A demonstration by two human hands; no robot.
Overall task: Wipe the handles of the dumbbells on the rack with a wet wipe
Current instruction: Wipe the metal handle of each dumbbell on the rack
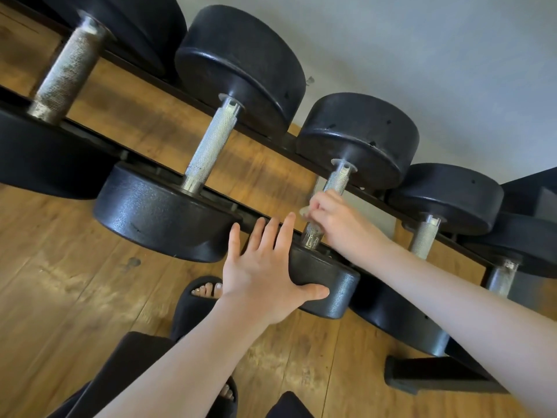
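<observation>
Now right hand (333, 220) gripping handle (337, 181), left hand (265, 267) bracing

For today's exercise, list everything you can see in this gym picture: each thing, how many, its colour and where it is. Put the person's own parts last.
dumbbells: five in view, black heads with silver knurled handles, side by side on the rack; the leftmost handle looks tarnished.
rack: one, black rails, running from upper left to lower right.
wet wipe: one, whitish, a small bit showing at the right hand's fingers.
floor: brown wood, under the rack.
wall: grey, behind the rack.
slippers: two, black, on the feet below.
left hand: fingers spread, resting on the third dumbbell's near head.
right hand: curled round that dumbbell's handle.
</observation>
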